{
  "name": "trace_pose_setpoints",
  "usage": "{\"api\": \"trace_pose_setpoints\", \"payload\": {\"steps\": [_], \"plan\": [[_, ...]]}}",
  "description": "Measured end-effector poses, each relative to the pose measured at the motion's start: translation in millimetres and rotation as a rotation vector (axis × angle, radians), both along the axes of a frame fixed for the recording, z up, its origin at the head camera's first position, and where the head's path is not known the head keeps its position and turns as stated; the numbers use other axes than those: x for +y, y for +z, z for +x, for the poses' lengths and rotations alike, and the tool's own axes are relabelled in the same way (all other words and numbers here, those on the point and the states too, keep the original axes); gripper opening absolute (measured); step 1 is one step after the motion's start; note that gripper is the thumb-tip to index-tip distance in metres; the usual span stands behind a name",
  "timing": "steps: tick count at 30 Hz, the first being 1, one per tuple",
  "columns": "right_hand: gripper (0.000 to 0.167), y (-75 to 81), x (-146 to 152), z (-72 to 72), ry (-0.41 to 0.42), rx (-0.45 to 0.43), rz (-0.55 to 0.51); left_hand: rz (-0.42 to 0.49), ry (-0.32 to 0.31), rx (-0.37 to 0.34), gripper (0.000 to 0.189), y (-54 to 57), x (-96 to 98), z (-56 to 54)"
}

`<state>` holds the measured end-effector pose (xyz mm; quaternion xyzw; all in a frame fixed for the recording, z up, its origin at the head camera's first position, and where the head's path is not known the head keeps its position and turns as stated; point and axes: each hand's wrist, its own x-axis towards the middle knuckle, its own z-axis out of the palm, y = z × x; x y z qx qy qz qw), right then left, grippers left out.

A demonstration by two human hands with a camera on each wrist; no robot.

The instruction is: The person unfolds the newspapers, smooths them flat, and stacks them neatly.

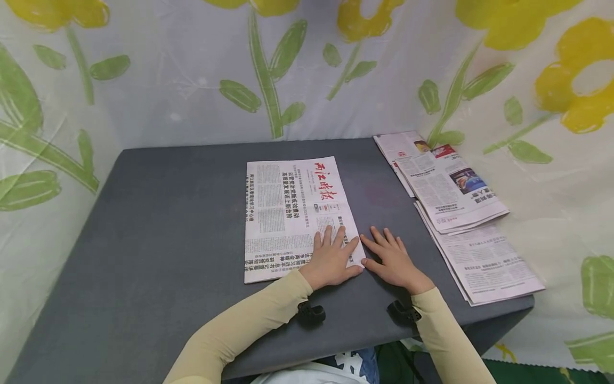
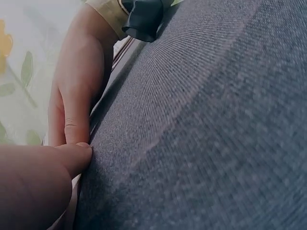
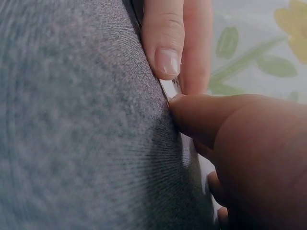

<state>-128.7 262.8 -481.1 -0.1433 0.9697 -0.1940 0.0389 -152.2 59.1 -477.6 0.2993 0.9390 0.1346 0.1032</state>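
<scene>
A folded newspaper with a red title lies flat on the dark grey table, in front of the person. The left hand rests on its lower right corner with the fingers spread and straight. Just to the right, the right hand lies palm down on the table, its fingertips and thumb right at the newspaper's right edge. In the right wrist view, the right thumb meets a thin white strip of the newspaper beside the left thumb. The left wrist view shows both thumbs close together at the table surface.
Along the table's right edge lie more folded newspapers, overlapping one another, with another newspaper nearer the front. The grey table reaches far to the left. A curtain with yellow flowers hangs behind and at both sides.
</scene>
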Motion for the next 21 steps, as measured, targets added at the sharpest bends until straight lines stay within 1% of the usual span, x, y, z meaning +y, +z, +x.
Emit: {"api": "trace_pose_setpoints", "payload": {"steps": [3, 6, 9, 12, 15, 18, 20, 21], "plan": [[0.061, 0.3, 0, 0.7, -0.004, 0.002, -0.005, 0.002, -0.012, 0.004, 0.069, -1.2, -0.9, -1.4], [0.062, 0.6, 0, 1.1, 0.001, -0.001, -0.011, -0.009, -0.017, 0.021, 0.066, -2.2, -1.8, -2.3], [0.063, 2.6, 0, 0.2, 0.01, -0.008, -0.02, -0.018, -0.013, 0.038, 0.061, -1.5, -2.9, -3.5], [0.064, 3.7, 0, -0.2, 0.015, -0.019, -0.026, -0.009, 0.002, 0.051, 0.057, -0.3, -3.1, -4.6], [0.068, 3.9, 1, -0.4, 0.014, -0.03, -0.027, 0.002, 0.005, 0.085, 0.052, 1.3, -3.9, -5.0], [0.073, 3.2, 2, -0.7, 0.015, -0.029, -0.023, 0.014, -0.012, 0.142, 0.047, 3.4, -6.0, -5.5], [0.076, 2.2, 2, -0.9, 0.016, -0.031, -0.022, 0.047, -0.022, 0.178, 0.047, 5.3, -8.8, -6.7], [0.077, 1.8, 2, -1.0, 0.016, -0.032, -0.023, 0.081, -0.028, 0.193, 0.048, 6.6, -10.6, -7.6]]}}
